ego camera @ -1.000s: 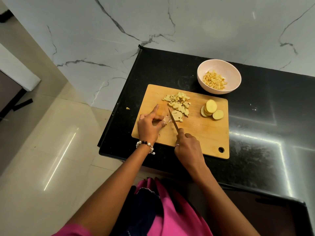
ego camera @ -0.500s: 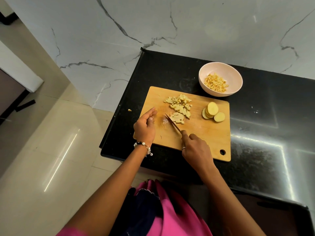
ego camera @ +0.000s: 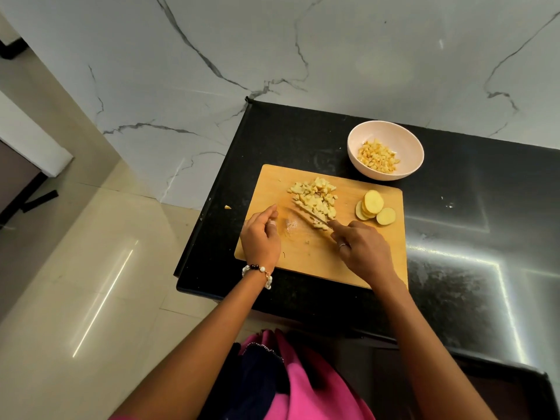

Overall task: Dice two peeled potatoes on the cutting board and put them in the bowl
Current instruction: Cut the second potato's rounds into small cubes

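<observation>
Two hands work over the rectangular pale wooden cutting board (ego camera: 375,256) at frame centre on a glossy black stone counter (ego camera: 454,237). The right hand (ego camera: 363,253) grips a slim knife (ego camera: 309,218) against the heap of small pale potato cubes (ego camera: 315,198). The left hand (ego camera: 262,237) rests loosely curled, holding nothing. Round yellow potato slices (ego camera: 374,207) lie right; upper right, a smooth cream round bowl (ego camera: 391,137) holds cubes.

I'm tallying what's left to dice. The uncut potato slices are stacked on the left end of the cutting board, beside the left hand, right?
Not quite: the head view shows the potato slices on the right end of the cutting board, past the diced pile, away from the left hand. They are still uncut.
</observation>
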`<act>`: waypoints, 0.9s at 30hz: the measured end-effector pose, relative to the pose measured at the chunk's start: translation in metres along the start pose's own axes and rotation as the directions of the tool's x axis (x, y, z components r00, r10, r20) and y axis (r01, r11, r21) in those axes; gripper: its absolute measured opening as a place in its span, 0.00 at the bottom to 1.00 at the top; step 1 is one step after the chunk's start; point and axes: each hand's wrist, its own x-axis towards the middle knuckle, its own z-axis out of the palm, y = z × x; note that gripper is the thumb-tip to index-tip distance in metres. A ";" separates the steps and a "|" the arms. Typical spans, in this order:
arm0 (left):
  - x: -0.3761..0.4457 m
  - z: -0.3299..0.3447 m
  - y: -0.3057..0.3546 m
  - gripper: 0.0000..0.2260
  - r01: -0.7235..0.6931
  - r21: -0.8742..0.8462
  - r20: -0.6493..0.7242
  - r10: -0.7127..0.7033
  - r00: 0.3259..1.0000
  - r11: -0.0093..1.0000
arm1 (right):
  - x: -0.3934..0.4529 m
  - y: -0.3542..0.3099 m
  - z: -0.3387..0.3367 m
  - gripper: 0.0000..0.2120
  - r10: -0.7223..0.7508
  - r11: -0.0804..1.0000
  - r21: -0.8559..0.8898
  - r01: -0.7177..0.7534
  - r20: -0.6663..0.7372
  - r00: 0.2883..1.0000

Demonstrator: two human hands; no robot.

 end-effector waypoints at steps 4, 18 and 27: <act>0.000 0.004 0.001 0.16 0.003 0.042 -0.019 -0.002 1.000 0.999 | -0.019 0.022 -0.002 0.18 -0.069 0.995 0.073 0.065 0.050 0.996; -0.004 0.013 0.011 0.16 0.048 0.175 0.002 -0.049 0.999 0.983 | -0.007 0.028 0.001 0.14 0.085 0.996 -0.030 -0.089 -0.103 0.991; -0.004 0.012 0.015 0.16 0.077 0.184 0.027 -0.083 0.996 0.980 | -0.005 0.035 -0.008 0.15 0.180 0.977 0.135 -0.166 -0.098 0.979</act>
